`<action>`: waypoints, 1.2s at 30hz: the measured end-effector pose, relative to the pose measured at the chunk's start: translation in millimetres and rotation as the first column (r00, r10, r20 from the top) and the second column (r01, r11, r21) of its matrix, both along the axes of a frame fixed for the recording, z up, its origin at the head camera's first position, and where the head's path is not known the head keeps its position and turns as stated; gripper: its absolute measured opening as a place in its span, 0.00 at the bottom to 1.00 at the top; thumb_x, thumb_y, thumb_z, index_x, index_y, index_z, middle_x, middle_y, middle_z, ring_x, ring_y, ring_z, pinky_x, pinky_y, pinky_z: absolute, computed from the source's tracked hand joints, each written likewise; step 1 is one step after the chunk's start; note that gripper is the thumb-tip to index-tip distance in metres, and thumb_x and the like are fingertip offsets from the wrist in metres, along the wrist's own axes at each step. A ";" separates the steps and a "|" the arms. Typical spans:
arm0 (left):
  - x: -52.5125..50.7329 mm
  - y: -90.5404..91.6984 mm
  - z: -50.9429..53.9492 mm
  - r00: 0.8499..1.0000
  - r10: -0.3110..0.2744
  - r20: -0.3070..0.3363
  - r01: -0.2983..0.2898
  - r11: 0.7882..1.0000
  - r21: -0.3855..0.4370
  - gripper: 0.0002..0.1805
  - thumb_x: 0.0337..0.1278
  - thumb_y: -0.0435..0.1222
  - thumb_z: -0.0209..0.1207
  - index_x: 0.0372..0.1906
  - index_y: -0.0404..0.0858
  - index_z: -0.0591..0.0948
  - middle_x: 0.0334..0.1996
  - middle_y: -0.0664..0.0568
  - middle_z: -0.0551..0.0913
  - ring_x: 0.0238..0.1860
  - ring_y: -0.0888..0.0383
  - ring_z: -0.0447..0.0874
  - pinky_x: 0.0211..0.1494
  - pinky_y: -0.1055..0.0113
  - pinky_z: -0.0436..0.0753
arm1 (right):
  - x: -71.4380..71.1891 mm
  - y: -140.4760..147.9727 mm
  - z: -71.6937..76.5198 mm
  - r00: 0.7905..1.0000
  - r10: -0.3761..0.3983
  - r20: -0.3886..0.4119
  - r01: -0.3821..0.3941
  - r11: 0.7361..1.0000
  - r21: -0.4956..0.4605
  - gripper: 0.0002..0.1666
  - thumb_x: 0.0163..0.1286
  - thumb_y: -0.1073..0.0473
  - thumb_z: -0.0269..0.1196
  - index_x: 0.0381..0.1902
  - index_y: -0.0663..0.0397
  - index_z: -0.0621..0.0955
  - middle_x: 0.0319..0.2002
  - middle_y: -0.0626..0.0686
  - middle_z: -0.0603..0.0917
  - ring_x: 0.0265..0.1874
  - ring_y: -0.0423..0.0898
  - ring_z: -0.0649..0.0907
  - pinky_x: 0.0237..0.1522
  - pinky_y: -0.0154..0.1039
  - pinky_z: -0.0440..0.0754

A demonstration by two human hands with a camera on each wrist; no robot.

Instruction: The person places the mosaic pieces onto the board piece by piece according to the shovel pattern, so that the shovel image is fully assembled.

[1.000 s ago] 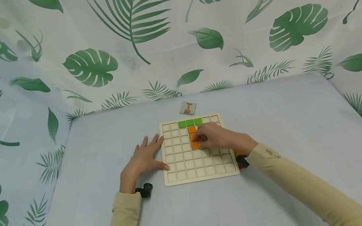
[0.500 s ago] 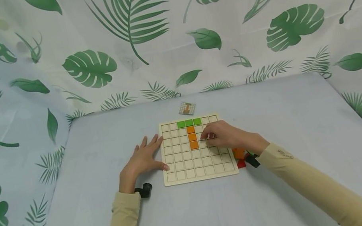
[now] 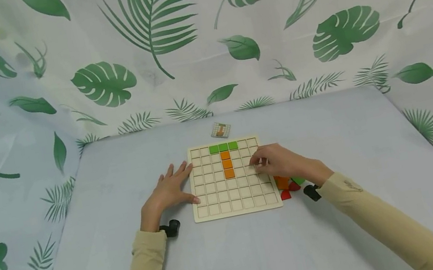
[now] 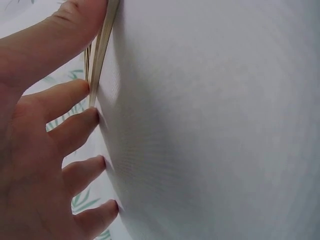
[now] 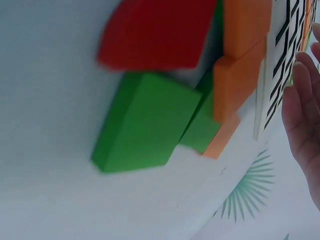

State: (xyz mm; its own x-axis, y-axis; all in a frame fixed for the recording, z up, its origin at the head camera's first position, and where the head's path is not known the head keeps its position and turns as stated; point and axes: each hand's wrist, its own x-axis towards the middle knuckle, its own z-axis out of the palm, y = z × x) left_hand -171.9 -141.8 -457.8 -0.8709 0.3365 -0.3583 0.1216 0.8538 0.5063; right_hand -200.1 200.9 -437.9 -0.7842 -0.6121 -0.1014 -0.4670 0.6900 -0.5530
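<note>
A pale wooden grid board [image 3: 212, 198] lies flat on the table. Green squares [image 3: 223, 147] fill part of its top row, and a column of orange squares [image 3: 227, 164] runs down from the middle one. My left hand [image 3: 168, 194] rests on the table with fingers spread. In the left wrist view, the thumb and index fingertip [image 4: 82, 87] touch the board's edge. Above the board's right half hovers my right hand [image 3: 279, 160], fingers loosely bent, with nothing visible in them. Its thumb is hidden in the right wrist view.
Loose orange [image 3: 282, 182] and red pieces [image 3: 285, 194] lie against the board's right side, under my right wrist. A large green piece [image 5: 150, 122] shows among them in the right wrist view. Behind the board lies a small pattern card [image 3: 221, 129]. Leaf-print cloth [image 3: 190, 86] closes the back.
My right hand has moved right, off the lowest orange square, which stays on the board. More of the loose pieces shows now. The left hand keeps its place by the board.
</note>
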 end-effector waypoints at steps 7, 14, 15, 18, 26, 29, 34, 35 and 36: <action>1.3 0.0 2.7 1.000 0.000 -0.002 0.000 1.000 0.007 0.60 0.51 0.50 0.76 0.84 0.43 0.53 0.84 0.46 0.47 0.84 0.37 0.32 0.84 0.37 0.38 | 5.7 17.7 -3.2 0.999 -0.043 -0.023 0.043 0.999 -0.012 0.11 0.67 0.65 0.70 0.47 0.61 0.88 0.39 0.51 0.87 0.36 0.44 0.80 0.40 0.38 0.83; 1.6 1.0 2.8 1.000 -0.006 0.000 0.006 1.000 0.006 0.60 0.51 0.50 0.76 0.84 0.43 0.53 0.84 0.46 0.47 0.84 0.37 0.32 0.84 0.37 0.38 | 8.8 36.0 -6.0 0.997 -0.078 -0.029 0.078 0.997 -0.009 0.12 0.67 0.65 0.70 0.48 0.61 0.88 0.38 0.50 0.85 0.36 0.44 0.81 0.38 0.36 0.83; 1.5 1.0 2.9 1.000 -0.007 0.000 0.007 1.000 0.009 0.60 0.51 0.50 0.76 0.84 0.43 0.53 0.84 0.45 0.47 0.83 0.37 0.32 0.83 0.37 0.38 | 9.0 38.0 -6.1 0.996 -0.080 -0.032 0.080 0.997 -0.005 0.12 0.67 0.65 0.70 0.48 0.61 0.88 0.38 0.51 0.85 0.36 0.44 0.81 0.38 0.36 0.83; 1.2 0.7 2.6 1.000 -0.009 0.003 0.008 1.000 0.007 0.60 0.52 0.49 0.76 0.84 0.43 0.53 0.84 0.46 0.46 0.84 0.37 0.32 0.83 0.36 0.38 | 9.9 43.5 -7.0 0.996 -0.084 -0.043 0.085 0.996 0.009 0.12 0.67 0.65 0.70 0.47 0.61 0.88 0.38 0.51 0.85 0.36 0.46 0.82 0.39 0.37 0.84; 0.6 -1.4 0.2 1.000 -0.012 0.001 0.012 1.000 0.006 0.60 0.51 0.49 0.76 0.84 0.44 0.53 0.84 0.46 0.46 0.83 0.37 0.31 0.83 0.36 0.38 | 12.1 58.2 -11.2 0.992 -0.118 -0.048 0.120 0.992 0.033 0.12 0.66 0.67 0.70 0.47 0.62 0.88 0.38 0.52 0.85 0.37 0.47 0.81 0.37 0.37 0.83; 1.0 -1.1 0.6 1.000 -0.011 -0.001 0.011 1.000 0.004 0.60 0.51 0.49 0.76 0.84 0.44 0.53 0.84 0.46 0.46 0.83 0.37 0.31 0.83 0.35 0.38 | 12.3 62.3 -11.1 0.991 -0.114 -0.066 0.117 0.992 0.040 0.12 0.66 0.67 0.70 0.47 0.62 0.88 0.40 0.54 0.86 0.37 0.48 0.81 0.38 0.39 0.83; 1.4 -0.3 1.5 1.000 -0.004 0.001 0.004 1.000 0.001 0.60 0.51 0.49 0.76 0.84 0.44 0.53 0.84 0.46 0.46 0.84 0.37 0.31 0.83 0.35 0.37 | 11.4 66.9 -10.5 0.992 -0.095 -0.086 0.099 0.994 0.044 0.13 0.65 0.69 0.69 0.48 0.66 0.87 0.42 0.58 0.85 0.37 0.49 0.82 0.37 0.40 0.83; 1.3 -0.2 1.6 1.000 -0.003 0.000 0.003 1.000 0.001 0.60 0.51 0.49 0.76 0.84 0.44 0.53 0.84 0.46 0.46 0.84 0.37 0.31 0.83 0.35 0.37 | 11.3 67.4 -10.6 0.992 -0.093 -0.085 0.097 0.994 0.043 0.13 0.65 0.70 0.69 0.48 0.66 0.87 0.42 0.58 0.85 0.37 0.49 0.82 0.37 0.40 0.83; 1.2 -0.1 1.6 1.000 -0.004 0.000 0.004 1.000 0.000 0.60 0.51 0.48 0.76 0.84 0.44 0.53 0.84 0.46 0.46 0.83 0.37 0.31 0.83 0.35 0.37 | 11.1 67.6 -10.7 0.992 -0.092 -0.086 0.096 0.994 0.044 0.13 0.65 0.70 0.69 0.48 0.66 0.87 0.42 0.58 0.85 0.37 0.49 0.82 0.37 0.39 0.84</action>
